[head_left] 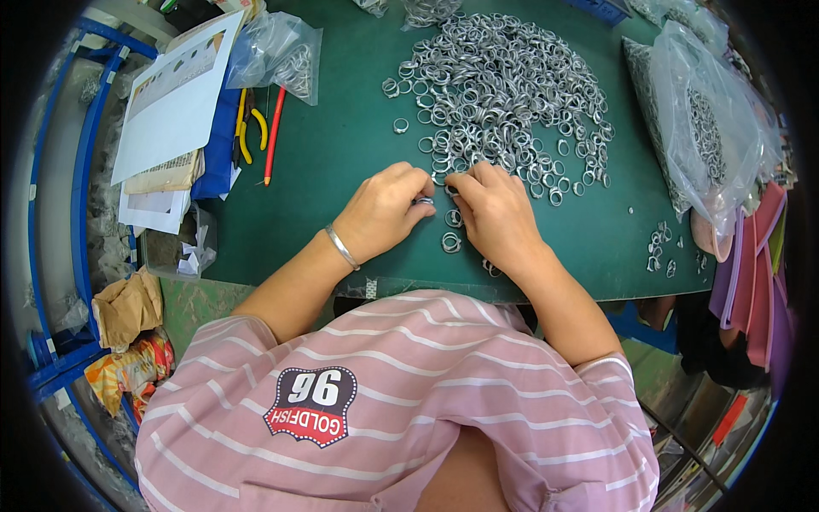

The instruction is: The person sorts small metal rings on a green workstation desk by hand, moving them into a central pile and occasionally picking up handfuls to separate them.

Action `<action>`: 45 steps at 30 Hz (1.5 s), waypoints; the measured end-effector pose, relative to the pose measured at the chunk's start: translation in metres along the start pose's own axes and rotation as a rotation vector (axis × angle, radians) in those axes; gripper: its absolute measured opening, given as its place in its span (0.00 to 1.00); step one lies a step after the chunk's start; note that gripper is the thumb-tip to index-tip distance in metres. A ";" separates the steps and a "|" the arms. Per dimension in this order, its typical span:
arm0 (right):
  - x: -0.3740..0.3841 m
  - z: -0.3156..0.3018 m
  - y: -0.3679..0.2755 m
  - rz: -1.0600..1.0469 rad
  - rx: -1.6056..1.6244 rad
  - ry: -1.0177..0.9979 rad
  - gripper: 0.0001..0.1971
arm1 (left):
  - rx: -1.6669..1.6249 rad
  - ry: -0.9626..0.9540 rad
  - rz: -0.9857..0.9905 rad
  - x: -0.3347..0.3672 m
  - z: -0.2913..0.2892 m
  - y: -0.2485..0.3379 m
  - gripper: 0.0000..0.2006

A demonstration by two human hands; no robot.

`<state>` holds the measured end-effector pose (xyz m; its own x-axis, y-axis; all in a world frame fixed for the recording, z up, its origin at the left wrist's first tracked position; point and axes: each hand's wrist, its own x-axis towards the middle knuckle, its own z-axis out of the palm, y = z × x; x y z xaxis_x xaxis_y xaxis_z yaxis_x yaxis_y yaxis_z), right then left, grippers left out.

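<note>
A big heap of silver metal rings [503,85] spreads over the green tabletop, its near edge reaching my hands. My left hand [388,205] is closed, thumb and fingers pinching a small ring [423,200]; a silver bangle [343,247] circles that wrist. Just to its right, my right hand [490,205] has its fingers bent together at the heap's near edge, at a ring [451,189] partly hidden by the fingertips. Between the hands and the table's front edge lie a few loose rings [451,242]. Another ring [491,267] sits partly under my right wrist.
Pliers with yellow handles [252,132] and a red pen-like tool [275,136] lie at the left, by papers [175,94] and a bag of rings [277,55]. Clear plastic bags [708,119] full of rings stand at the right. Small ring pieces [659,243] are scattered near the right edge.
</note>
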<state>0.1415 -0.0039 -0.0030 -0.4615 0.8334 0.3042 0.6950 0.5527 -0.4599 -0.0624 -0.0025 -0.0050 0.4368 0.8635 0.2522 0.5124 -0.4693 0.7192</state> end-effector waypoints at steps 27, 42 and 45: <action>-0.046 -0.070 0.033 0.500 0.297 0.069 0.07 | 0.065 0.066 0.069 0.023 0.000 -0.001 0.06; -0.057 -0.066 0.029 0.329 0.140 0.033 0.10 | 0.072 0.017 0.068 0.023 0.001 0.001 0.08; -0.059 -0.062 0.018 0.288 0.144 0.021 0.11 | 0.037 0.036 0.043 0.023 -0.002 0.007 0.08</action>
<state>0.2155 -0.0431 0.0224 -0.2448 0.9562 0.1604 0.7093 0.2893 -0.6428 -0.0507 0.0144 0.0068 0.4322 0.8481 0.3065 0.5208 -0.5122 0.6829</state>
